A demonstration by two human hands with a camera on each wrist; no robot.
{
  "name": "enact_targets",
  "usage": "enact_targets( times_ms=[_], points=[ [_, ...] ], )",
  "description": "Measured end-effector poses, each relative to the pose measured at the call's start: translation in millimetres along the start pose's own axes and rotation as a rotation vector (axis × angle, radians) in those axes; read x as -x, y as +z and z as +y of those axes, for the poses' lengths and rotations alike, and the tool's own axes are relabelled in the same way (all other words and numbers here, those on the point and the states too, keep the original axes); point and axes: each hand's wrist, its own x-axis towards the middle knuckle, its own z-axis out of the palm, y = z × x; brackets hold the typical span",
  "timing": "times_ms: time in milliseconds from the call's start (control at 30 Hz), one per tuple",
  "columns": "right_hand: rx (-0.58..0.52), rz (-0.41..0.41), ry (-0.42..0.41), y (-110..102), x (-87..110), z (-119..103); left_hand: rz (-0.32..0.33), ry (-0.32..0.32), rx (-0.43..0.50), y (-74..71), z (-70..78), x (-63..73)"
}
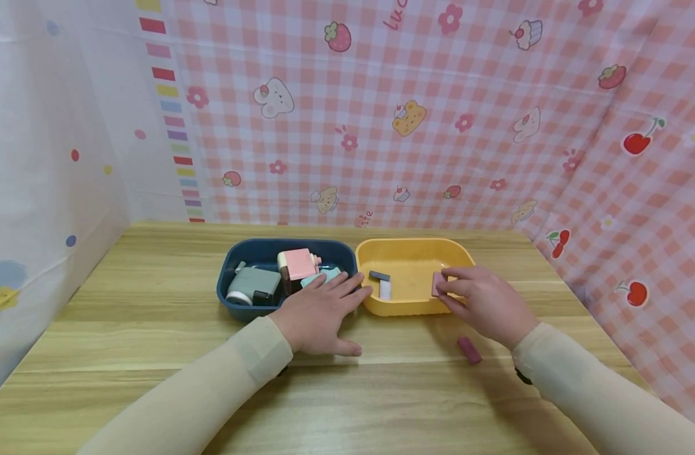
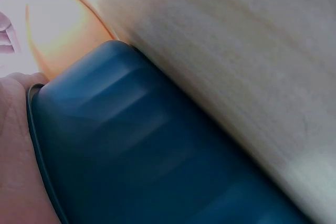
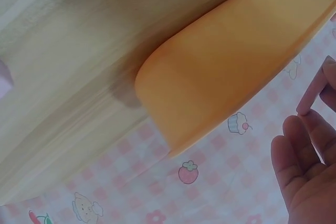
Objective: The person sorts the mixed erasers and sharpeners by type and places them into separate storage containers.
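And the right hand [image 1: 491, 303] is out over the right end of the yellow bin [image 1: 404, 309], thumb and fingers pinched together on a pink block [image 1: 436, 285]! Here's the line that counts: the block pokes out to the left of those fingertips, over the bin's interior, its long side running up and down the head view. The right wrist view shows daylight between block and rim, so I'd call it held above the bin, and straight down looks like the direction that matters. Exactly how it tilts, I can't tell.

Down at the other end of the bin, well apart, sit a grey block [image 1: 379, 276] and a white block [image 1: 384, 290], nearly touching.

Now the left hand [image 1: 320, 319]: fingers spread apart, nothing gripped, laid across the near right corner of the blue bin [image 1: 241, 312], fingertips reaching to where the two bins meet.

And out on the counter [image 1: 381, 404], a magenta block [image 1: 469, 350]! It lies on the near side of the yellow bin, just off the right hand's thumb side, long axis slanting, far end to the left, near end to the right. No contest on reach: the right hand is much the nearer.
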Motion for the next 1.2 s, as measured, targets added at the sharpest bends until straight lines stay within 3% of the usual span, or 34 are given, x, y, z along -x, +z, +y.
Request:
enact_targets(
  times_ms=[367, 1200],
  points=[
    [0.000, 0.011, -0.026, 5, -10.9, -3, -0.004, 0.000, 0.003, -0.8, 0.0, 0.2],
    [-0.030, -0.008, 0.020, 15, -39.9, -1, -0.022, -0.012, -0.003, 0.1, 0.0, -1.1]
  ],
)
